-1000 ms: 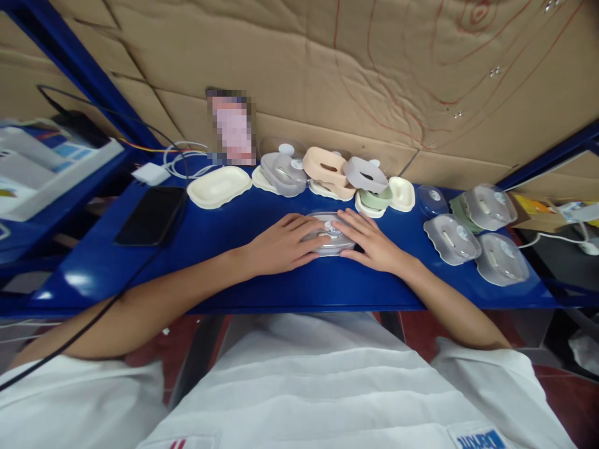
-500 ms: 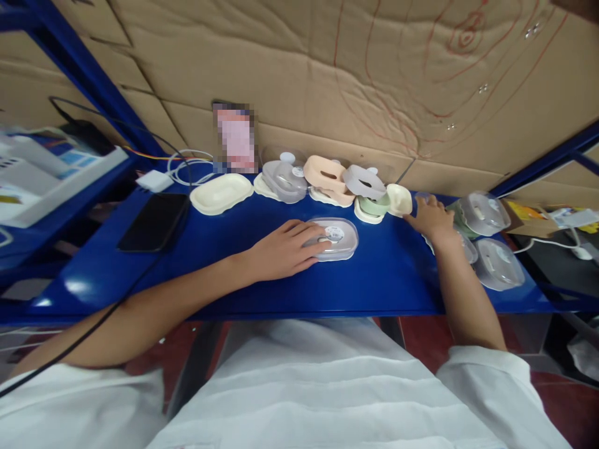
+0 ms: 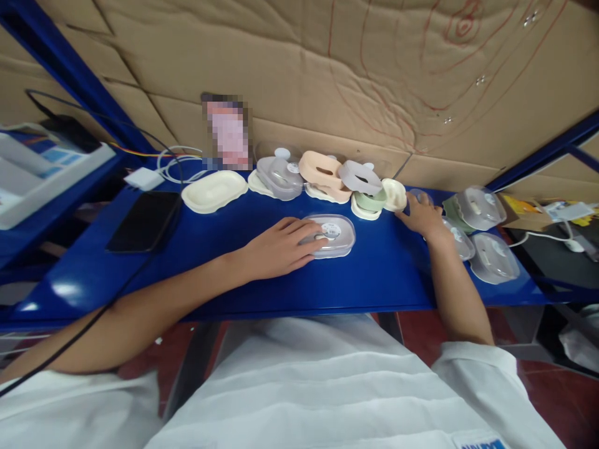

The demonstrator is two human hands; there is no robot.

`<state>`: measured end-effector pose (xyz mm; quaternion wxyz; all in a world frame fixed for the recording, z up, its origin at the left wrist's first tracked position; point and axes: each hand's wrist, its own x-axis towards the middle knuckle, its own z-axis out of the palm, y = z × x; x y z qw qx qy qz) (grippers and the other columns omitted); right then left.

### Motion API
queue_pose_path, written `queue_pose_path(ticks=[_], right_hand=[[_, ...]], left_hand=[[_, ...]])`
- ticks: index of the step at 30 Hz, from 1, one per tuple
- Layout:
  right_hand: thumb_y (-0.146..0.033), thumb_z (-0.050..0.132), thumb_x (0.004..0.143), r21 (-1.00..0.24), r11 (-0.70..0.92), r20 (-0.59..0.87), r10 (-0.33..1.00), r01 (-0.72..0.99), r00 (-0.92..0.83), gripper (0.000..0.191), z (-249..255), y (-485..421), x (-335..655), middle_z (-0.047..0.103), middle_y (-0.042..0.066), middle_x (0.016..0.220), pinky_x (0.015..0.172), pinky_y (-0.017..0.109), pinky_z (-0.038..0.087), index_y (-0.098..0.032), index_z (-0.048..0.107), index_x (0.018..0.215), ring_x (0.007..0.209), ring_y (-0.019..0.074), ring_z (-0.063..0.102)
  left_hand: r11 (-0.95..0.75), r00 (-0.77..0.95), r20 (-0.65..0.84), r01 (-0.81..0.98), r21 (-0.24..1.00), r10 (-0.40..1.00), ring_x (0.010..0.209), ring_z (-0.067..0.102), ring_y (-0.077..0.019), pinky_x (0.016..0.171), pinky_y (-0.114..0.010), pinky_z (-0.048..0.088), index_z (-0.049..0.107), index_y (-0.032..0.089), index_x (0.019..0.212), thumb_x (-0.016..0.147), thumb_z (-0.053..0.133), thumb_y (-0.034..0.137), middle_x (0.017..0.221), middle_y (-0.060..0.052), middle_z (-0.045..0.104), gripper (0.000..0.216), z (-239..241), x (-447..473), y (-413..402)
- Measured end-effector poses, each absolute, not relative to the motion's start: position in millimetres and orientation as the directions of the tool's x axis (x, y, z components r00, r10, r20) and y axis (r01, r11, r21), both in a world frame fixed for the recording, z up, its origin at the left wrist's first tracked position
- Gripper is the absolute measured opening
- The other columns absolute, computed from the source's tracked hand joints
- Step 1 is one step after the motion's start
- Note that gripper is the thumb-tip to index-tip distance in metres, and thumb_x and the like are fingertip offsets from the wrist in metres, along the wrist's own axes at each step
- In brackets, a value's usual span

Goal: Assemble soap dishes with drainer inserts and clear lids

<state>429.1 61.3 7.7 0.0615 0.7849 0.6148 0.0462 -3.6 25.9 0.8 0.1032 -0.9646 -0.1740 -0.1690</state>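
- Since the earlier frames my right hand [image 3: 421,215] has left the clear lidded box [image 3: 333,235] and gone out to the right, to the small clear lid [image 3: 420,197] at the back of the blue shelf [image 3: 234,249]; my left hand [image 3: 281,248] has stayed on the box.
- Far left: a black phone [image 3: 145,219] lies flat on the shelf, a white charger [image 3: 143,178] and coiled cable just behind it.
- Next right: an empty cream tray [image 3: 214,190], then a grey lidded box [image 3: 281,176] near the cardboard wall.
- Left hand: palm down, fingers spread loosely, fingertips resting on the left edge of the clear lidded box; not clenched, pressing rather than grasping.
- The clear lidded box sits mid-shelf, lid on, round white label on top, apart from the back row.
- Behind it: a peach box [image 3: 321,168], a grey cover [image 3: 360,177] on a green box [image 3: 372,201], and a cream piece [image 3: 394,194] beside them.
- Right hand: fingers curled at the small clear lid, touching it; I cannot tell whether they have closed on it.
- Far right: three closed clear boxes [image 3: 482,206], [image 3: 457,240], [image 3: 493,265], the middle one partly behind my wrist.
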Motion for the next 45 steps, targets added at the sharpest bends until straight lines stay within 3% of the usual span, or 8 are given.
queue_pose_path(ticks=[10,14,16,23,33,37,41,45], right_hand=[[-0.053,0.050,0.105,0.071,0.051,-0.031,0.998,0.996,-0.049,0.074,15.8,50.8,422.2,0.052,0.019,0.167,0.120,0.059,0.047,-0.019,0.041,0.169,0.147,0.0418,0.055],[-0.063,0.042,0.107,0.080,-0.069,0.104,0.993,0.994,0.061,0.075,12.5,52.8,417.4,0.036,0.021,0.177,0.122,0.071,0.040,-0.022,0.041,0.170,0.156,0.0477,0.043],[-0.068,0.040,0.107,0.085,-0.161,0.074,0.985,0.983,0.155,0.078,8.8,54.9,415.1,0.030,0.022,0.179,0.118,0.077,0.039,-0.025,0.039,0.172,0.158,0.0524,0.037],[-0.067,0.033,0.108,0.129,-0.064,-0.054,0.996,0.990,0.072,0.070,3.9,54.0,412.4,0.050,0.019,0.168,0.109,0.081,0.046,-0.029,0.050,0.165,0.149,0.0517,0.048],[-0.053,0.041,0.109,0.154,0.043,-0.121,0.992,0.987,-0.024,0.064,17.1,39.2,397.1,0.047,0.022,0.170,0.113,0.079,0.046,-0.021,0.053,0.163,0.153,0.0502,0.047],[-0.053,0.044,0.108,0.123,0.113,-0.124,0.988,0.986,-0.097,0.062,19.9,34.0,396.4,0.058,0.020,0.162,0.114,0.072,0.048,-0.019,0.059,0.158,0.147,0.0481,0.055],[-0.052,0.044,0.109,0.010,0.190,-0.080,0.979,0.982,-0.189,0.059,25.6,34.3,407.9,0.064,0.014,0.158,0.122,0.054,0.048,-0.019,0.061,0.156,0.145,0.0374,0.060],[-0.056,0.042,0.111,-0.014,0.004,0.004,1.000,1.000,-0.004,0.061,31.3,38.5,429.5,0.058,0.011,0.164,0.124,0.050,0.047,-0.023,0.057,0.159,0.148,0.0358,0.057]], left_hand=[[-0.918,0.887,0.341,0.373,-0.133,0.311,0.131,0.064,-0.0316,0.111,-0.045,0.049,0.067,0.022,0.143,0.109,0.061,0.028,0.146,-0.015,0.066,0.035,1.0,-4.2,26.4],[-0.920,0.893,0.338,0.363,-0.150,0.297,0.131,0.064,-0.0327,0.110,-0.046,0.050,0.067,0.021,0.144,0.109,0.060,0.028,0.147,-0.015,0.066,0.036,0.9,-4.5,26.6],[-0.922,0.894,0.341,0.358,-0.149,0.292,0.130,0.065,-0.0333,0.110,-0.047,0.050,0.067,0.021,0.144,0.109,0.061,0.027,0.147,-0.016,0.066,0.036,1.0,-4.5,26.5],[-0.923,0.886,0.345,0.368,-0.114,0.311,0.131,0.065,-0.0314,0.110,-0.045,0.050,0.068,0.022,0.143,0.107,0.063,0.026,0.146,-0.015,0.067,0.036,1.4,-4.1,26.0],[-0.896,0.859,0.368,0.426,-0.126,0.357,0.129,0.065,-0.0366,0.105,-0.049,0.052,0.064,0.019,0.147,0.104,0.071,0.045,0.141,-0.019,0.068,0.051,-1.8,-3.4,22.8],[-0.880,0.819,0.384,0.473,-0.030,0.427,0.143,0.055,-0.0417,0.114,-0.057,0.049,0.065,0.023,0.146,0.099,0.077,0.044,0.153,-0.021,0.059,0.053,-4.6,-3.3,23.3],[-0.875,0.819,0.336,0.483,0.036,0.466,0.155,0.045,-0.0421,0.116,-0.057,0.052,0.059,0.026,0.152,0.099,0.077,0.039,0.164,-0.020,0.048,0.058,-6.9,-3.2,24.1],[-0.871,0.826,0.299,0.490,0.038,0.478,0.157,0.044,-0.0426,0.114,-0.056,0.055,0.054,0.026,0.157,0.102,0.074,0.038,0.165,-0.021,0.048,0.060,-6.5,-3.4,23.7]])
